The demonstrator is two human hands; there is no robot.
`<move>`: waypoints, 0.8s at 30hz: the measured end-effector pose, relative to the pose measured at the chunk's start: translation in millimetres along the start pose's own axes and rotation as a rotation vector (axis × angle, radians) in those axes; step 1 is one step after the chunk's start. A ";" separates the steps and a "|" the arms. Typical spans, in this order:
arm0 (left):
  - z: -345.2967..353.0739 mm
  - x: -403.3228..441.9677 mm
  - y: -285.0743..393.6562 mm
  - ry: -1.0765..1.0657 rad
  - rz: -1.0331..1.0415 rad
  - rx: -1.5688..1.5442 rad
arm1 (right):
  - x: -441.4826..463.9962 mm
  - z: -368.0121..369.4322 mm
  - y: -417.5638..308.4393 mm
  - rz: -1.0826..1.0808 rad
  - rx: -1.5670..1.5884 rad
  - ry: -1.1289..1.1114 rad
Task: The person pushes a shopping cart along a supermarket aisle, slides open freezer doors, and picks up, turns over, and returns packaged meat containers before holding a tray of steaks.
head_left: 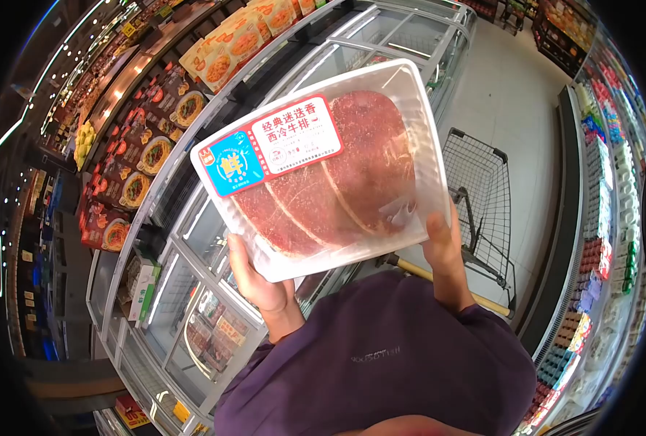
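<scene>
A sealed white tray of raw steaks (301, 211) is held up in front of me, tilted, its left side lower than its right. Several slices of red meat lie overlapped under clear film, with a white, red and blue label at the upper left. My left hand (261, 287) grips the lower left corner, thumb on the front edge. My right hand (443, 243) grips the lower right corner, its thumb also in front. The other fingers of both hands are hidden behind the tray.
Glass-topped freezer cases (192, 240) run along the left and behind the tray. A wire shopping cart (482, 196) stands on the pale floor (501, 80) at right. Stocked refrigerated shelves (591, 240) line the far right. Food posters (145, 156) hang at the left.
</scene>
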State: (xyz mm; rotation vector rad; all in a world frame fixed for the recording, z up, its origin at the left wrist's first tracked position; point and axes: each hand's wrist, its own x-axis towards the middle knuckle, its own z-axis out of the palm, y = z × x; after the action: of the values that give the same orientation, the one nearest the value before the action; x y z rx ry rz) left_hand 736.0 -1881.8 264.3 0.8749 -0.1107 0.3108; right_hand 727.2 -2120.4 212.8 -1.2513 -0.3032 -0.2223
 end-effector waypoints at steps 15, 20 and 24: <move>-12.6 -16.3 2.8 -0.070 -0.004 0.032 | 3.4 15.1 -2.5 0.018 0.243 0.158; 5.5 -19.8 -4.1 -0.216 0.007 0.304 | 3.5 8.9 -0.1 0.011 0.276 0.350; -1.9 -14.5 -19.6 -0.471 -0.008 0.439 | 14.8 -2.7 -1.6 0.033 0.213 0.468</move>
State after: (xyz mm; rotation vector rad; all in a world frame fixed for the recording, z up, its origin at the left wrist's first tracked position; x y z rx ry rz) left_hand 728.2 -1895.3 245.5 1.3748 -0.4891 0.1144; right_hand 740.8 -2123.4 218.6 -0.9594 0.0965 -0.4337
